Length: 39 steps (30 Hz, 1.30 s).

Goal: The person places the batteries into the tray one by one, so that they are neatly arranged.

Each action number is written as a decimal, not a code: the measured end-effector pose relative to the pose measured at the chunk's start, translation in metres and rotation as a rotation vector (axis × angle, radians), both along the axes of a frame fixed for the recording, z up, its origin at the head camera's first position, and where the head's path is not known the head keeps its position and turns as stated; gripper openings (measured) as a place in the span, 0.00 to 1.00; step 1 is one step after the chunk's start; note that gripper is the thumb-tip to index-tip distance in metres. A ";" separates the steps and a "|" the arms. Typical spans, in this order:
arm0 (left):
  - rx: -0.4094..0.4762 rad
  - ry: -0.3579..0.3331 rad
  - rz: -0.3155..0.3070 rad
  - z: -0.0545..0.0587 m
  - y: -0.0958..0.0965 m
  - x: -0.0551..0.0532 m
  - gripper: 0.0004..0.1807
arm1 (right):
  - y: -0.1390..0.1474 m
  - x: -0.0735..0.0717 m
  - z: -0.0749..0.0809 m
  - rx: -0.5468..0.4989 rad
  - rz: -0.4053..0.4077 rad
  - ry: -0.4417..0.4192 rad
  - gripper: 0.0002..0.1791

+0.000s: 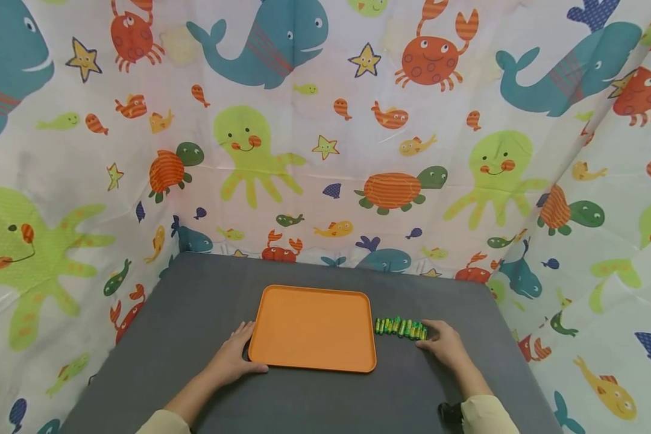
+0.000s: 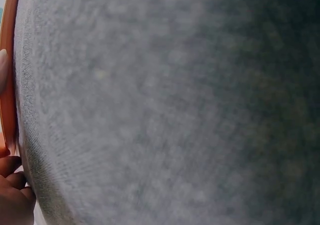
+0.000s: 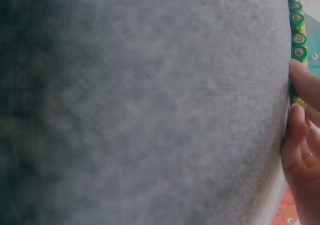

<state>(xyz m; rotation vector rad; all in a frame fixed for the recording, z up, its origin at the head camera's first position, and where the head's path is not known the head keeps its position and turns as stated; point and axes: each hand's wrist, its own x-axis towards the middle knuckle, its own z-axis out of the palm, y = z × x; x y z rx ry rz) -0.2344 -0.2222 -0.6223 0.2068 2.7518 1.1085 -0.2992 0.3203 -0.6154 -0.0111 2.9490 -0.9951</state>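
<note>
An orange rectangular tray [image 1: 311,328] lies flat on the grey table. My left hand [image 1: 232,355] rests against its near left corner, fingers extended along the left side and thumb on the front edge. The tray's outer wall [image 2: 8,30] shows at the left margin of the left wrist view. To the right of the tray, several green and yellow batteries [image 1: 398,327] lie side by side in a row. At the row's right end, my right hand [image 1: 448,348] pinches the last battery between thumb and fingers. Metal battery ends [image 3: 299,38] face the right wrist camera.
A grey cloth covers the table [image 1: 314,401]. Behind it and along both sides hangs a white curtain [image 1: 325,199] printed with sea animals. A black strap [image 1: 449,415] shows at the right sleeve [image 1: 485,415].
</note>
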 end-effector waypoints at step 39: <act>-0.005 0.007 -0.014 -0.005 -0.005 0.000 0.66 | -0.016 0.010 0.042 -0.131 0.006 0.024 0.32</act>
